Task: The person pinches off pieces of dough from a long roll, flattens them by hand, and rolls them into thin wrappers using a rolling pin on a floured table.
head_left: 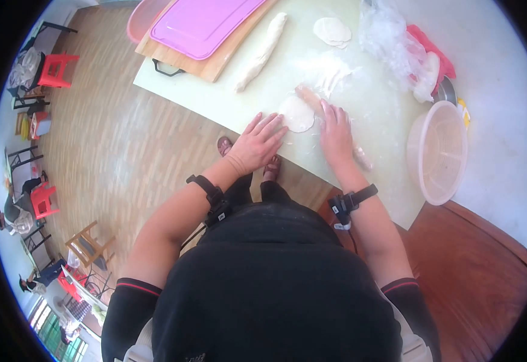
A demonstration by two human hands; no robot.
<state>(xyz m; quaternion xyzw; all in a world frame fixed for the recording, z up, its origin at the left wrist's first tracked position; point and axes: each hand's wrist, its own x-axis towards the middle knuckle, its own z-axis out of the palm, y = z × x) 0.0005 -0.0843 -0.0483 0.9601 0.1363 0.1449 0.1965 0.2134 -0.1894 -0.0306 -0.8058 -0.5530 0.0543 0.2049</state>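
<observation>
A round, flat dough wrapper [298, 114] lies on the pale green mat near its front edge. The fingertips of my left hand [262, 142] touch the wrapper's left rim, with the fingers stretched out and somewhat apart. My right hand [336, 133] is closed over a slim wooden rolling pin [309, 98], whose far end rests at the wrapper's right side. The pin's near end shows below my wrist, and its middle is hidden under the hand. Loose white flour [330, 73] is scattered just beyond the pin.
Farther back lie a long dough roll [263, 53] and some flat dough rounds [332, 31]. A pink board [206, 27] rests on a wooden board [224, 57] at the left. Plastic bags [390, 39] and a pale plastic basket [438, 154] stand at the right. Red stools [58, 70] are across the floor.
</observation>
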